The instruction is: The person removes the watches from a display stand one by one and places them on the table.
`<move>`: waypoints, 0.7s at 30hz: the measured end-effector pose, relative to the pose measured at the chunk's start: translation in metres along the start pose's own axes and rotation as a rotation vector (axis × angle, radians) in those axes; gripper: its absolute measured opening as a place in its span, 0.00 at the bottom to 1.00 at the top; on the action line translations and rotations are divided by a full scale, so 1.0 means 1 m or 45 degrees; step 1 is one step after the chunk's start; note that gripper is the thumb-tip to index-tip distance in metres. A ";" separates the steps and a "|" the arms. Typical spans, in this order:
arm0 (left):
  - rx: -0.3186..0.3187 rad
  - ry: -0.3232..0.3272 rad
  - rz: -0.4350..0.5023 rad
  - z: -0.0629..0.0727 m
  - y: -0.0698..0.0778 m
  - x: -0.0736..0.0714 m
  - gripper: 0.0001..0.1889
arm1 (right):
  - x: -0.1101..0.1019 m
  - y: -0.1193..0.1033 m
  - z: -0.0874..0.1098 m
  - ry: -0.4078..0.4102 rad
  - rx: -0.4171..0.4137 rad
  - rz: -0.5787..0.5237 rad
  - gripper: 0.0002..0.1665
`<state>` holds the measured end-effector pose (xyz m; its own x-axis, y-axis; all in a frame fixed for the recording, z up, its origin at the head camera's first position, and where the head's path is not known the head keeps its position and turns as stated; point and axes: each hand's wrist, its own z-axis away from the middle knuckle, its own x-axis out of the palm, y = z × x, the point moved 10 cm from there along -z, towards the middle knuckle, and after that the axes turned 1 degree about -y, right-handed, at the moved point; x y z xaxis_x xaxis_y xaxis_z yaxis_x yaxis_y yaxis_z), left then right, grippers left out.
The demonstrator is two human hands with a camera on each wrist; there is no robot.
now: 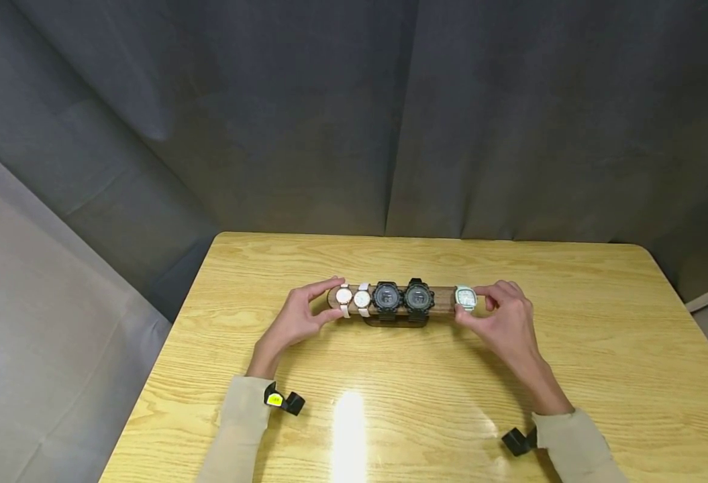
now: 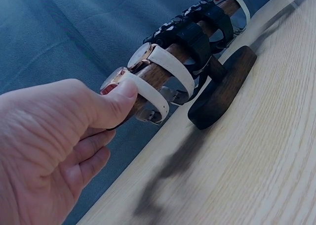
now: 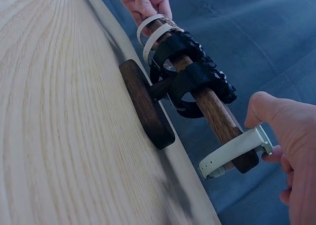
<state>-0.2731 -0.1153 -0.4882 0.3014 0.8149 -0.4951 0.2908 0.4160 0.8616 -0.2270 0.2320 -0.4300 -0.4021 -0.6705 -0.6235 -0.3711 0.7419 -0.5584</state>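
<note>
A dark wooden watch stand (image 1: 444, 301) carries several watches along its round bar. At the bar's left end my left hand (image 1: 294, 315) grips the outermost white-strapped watch (image 1: 344, 296), its thumb on the strap (image 2: 150, 97). Beside it sits a second white-strapped watch (image 1: 362, 299), then two black digital watches (image 1: 386, 296), (image 1: 418, 297) near the middle. My right hand (image 1: 507, 318) pinches a pale green square watch (image 1: 466, 298) between thumb and fingers at the right end. That watch's buckled strap (image 3: 232, 153) loops around the bar's tip. Bare wood shows between it and the black watches.
The stand's oval base (image 3: 148, 104) rests on a light wood table (image 1: 571, 322). Dark grey curtain (image 1: 305, 134) hangs behind the table's far edge, and paler cloth (image 1: 39, 335) is at the left. Small black wrist devices (image 1: 294, 403) sit at both sleeves.
</note>
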 end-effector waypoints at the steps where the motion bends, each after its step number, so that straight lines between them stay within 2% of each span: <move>1: 0.000 0.001 0.004 0.000 0.000 0.000 0.30 | 0.000 0.000 0.000 -0.001 0.003 0.000 0.18; 11: -0.001 -0.005 0.064 0.001 -0.001 0.000 0.30 | -0.001 0.004 0.000 0.010 0.020 0.004 0.18; 21: 0.016 -0.005 0.030 0.001 0.002 0.000 0.30 | -0.003 0.009 -0.001 0.015 0.037 0.011 0.18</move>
<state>-0.2719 -0.1152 -0.4866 0.3119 0.8226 -0.4754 0.2954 0.3916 0.8714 -0.2299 0.2409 -0.4328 -0.4150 -0.6637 -0.6223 -0.3433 0.7477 -0.5684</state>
